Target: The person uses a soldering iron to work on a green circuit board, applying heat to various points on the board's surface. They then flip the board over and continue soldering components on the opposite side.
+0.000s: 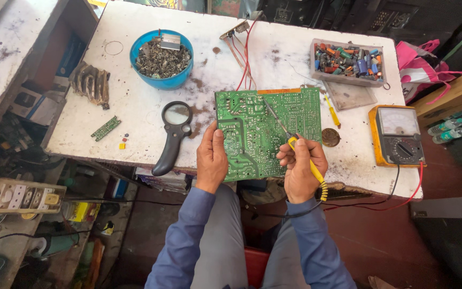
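One small green circuit strip (106,128), one blue bowl of metal scraps (161,59) and one black-handled magnifying glass (174,136) lie on the white worktable (135,115). The left hand (212,158) pinches one large green circuit board (266,131) at the table's near edge; its underside is hidden. The right hand (300,166) grips one yellow-handled soldering iron (295,144), tip on the board. One clear tray of capacitors (348,61), uncountable, and one orange analogue multimeter (397,136) follow.

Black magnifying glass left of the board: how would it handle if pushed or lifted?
The magnifying glass looks rigid and lies flat, so it would likely slide, not roll. Its lens end probably outweighs the handle and may scratch or crack if dropped.
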